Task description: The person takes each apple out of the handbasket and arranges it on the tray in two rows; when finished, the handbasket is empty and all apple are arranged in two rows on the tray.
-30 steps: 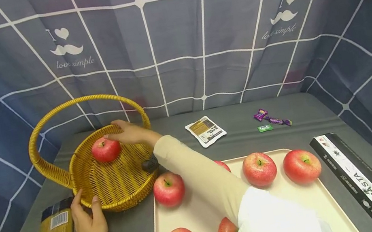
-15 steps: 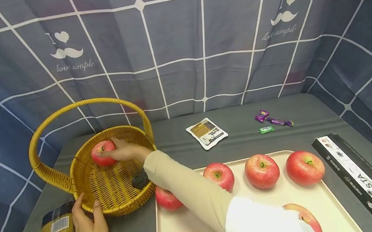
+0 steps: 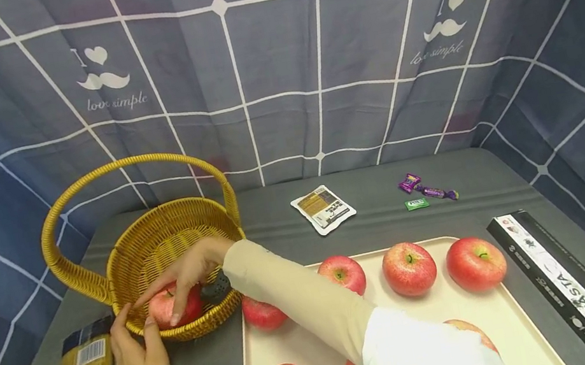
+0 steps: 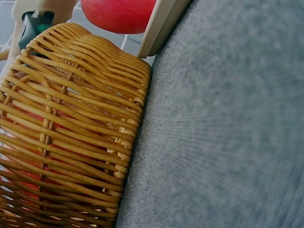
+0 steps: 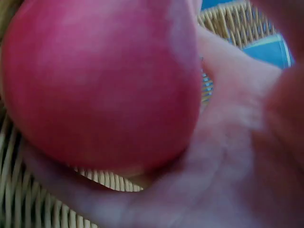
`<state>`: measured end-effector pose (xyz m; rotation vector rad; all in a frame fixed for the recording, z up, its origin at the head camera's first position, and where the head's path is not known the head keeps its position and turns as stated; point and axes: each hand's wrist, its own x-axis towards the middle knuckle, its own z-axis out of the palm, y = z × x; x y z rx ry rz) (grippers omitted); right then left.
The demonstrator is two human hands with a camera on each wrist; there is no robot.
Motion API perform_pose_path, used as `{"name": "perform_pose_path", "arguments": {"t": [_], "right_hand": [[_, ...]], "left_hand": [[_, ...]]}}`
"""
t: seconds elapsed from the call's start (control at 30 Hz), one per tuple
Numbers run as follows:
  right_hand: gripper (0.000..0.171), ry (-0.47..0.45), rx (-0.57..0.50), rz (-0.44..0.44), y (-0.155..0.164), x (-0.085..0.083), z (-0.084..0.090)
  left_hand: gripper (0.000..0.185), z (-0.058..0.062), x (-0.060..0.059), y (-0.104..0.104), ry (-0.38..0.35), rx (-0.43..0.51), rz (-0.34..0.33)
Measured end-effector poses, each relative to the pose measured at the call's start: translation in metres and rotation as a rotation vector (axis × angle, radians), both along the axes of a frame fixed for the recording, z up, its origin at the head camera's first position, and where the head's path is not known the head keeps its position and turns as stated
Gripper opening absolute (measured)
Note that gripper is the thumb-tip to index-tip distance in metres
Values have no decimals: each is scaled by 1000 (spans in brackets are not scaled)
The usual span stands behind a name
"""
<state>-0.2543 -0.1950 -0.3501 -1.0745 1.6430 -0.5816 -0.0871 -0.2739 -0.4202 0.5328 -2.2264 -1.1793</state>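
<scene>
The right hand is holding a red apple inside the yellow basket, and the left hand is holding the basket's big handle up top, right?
Not quite. The right hand does hold the red apple inside the yellow basket, but the left hand grips the basket's near rim, not the handle. The head view shows the handle arching free above.

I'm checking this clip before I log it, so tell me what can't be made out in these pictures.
- Apple in the basket: head view, mostly hidden by the right hand and the basket rim; right wrist view is a blurred close-up.
- Left hand: absent from the left wrist view.
- Front tray apples: head view, covered by the sleeve and cut by the bottom edge.
- Pouch print: too small to read.
</scene>
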Motion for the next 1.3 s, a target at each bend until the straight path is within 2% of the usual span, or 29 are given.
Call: {"name": "perform_pose_path", "arguments": {"t": [0.07,0.2,0.3,0.4,0.53,0.67,0.8,0.9,1.0,1.13,1.3], "right_hand": [[80,35,20,68,9,-2,5],[78,98,13,85,31,-5,19],[78,141,-80,116,48,-2,34],[80,118,-222,136,75,4,55],[80,119,-337,163,134,16,86],[75,285,-415,181,222,27,102],[71,412,-466,79,326,46,91],[73,495,-493,-49,398,71,71],[77,568,-508,-208,456,101,44],[77,592,-508,-412,504,142,6],[73,571,-445,-631,518,183,-29]], "left_hand": [[48,0,-1,0,5,-10,3],[48,0,-2,0,4,-12,-1],[48,-2,0,0,3,-1,2],[48,0,2,-1,4,6,4],[50,1,4,-2,-41,21,4],[52,0,4,0,-109,44,3],[52,1,2,3,-126,52,-3],[52,0,2,3,-124,62,-3],[51,-1,2,3,-107,59,0],[51,-1,1,4,-86,51,2],[51,-1,1,4,-92,46,5]]}}
